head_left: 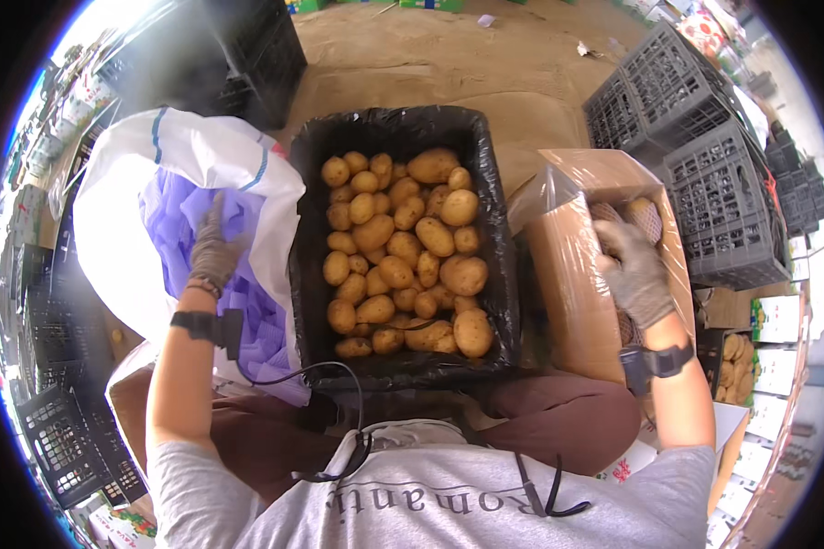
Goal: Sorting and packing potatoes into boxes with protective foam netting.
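My left hand [214, 250], in a grey-brown glove, reaches into a white sack [117, 199] of purple foam net sleeves [172, 206], its fingers apart among them. A crate lined with black plastic film [402, 123] stands before me, filled with loose potatoes [402, 247]. To the right, my right hand [628, 264], gloved too, is inside a cardboard box [563, 288] lined with clear film, where potatoes in foam nets [642, 216] lie. Its fingers curl at the box's inner left side; whether they hold a potato cannot be told.
Black plastic crates [724, 199] are stacked on the right, with more dark crates [261, 62] at the upper left. A tray of potatoes [733, 367] stands beyond my right forearm. Brown sheeting [384, 68] covers the floor ahead. A cable [302, 370] runs from my left wrist.
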Tool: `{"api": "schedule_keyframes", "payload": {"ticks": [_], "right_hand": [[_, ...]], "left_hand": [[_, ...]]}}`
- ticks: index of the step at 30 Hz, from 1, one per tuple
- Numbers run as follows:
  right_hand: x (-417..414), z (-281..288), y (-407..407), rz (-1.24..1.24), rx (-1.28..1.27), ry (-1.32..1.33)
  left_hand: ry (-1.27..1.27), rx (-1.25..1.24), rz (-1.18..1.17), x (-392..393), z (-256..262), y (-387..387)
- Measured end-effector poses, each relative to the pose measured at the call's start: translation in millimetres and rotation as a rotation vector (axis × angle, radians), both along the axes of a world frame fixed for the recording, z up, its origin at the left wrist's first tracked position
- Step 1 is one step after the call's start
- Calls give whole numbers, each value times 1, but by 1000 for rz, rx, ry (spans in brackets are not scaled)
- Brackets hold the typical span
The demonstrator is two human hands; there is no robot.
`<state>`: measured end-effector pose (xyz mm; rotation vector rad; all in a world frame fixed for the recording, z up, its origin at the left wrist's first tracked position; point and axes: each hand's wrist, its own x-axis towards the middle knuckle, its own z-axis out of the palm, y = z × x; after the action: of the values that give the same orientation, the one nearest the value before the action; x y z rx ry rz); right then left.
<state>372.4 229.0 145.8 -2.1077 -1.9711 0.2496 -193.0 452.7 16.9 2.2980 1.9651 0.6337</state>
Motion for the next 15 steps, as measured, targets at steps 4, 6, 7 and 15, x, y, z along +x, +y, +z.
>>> {"api": "schedule_keyframes", "payload": {"ticks": [4,6,7,15], "right_hand": [[-132,-52,62,388,-320,-225],[-168,-100,81,392,-654,-513],[-176,-131,91,334,-807,-557],[-163,-139,108,252,-782,-443]], "left_hand": [[45,-305,24,11,-14,11],[42,-252,-14,4,-9,9],[50,-190,-73,1,-7,13],[74,-352,127,0,23,14]]}}
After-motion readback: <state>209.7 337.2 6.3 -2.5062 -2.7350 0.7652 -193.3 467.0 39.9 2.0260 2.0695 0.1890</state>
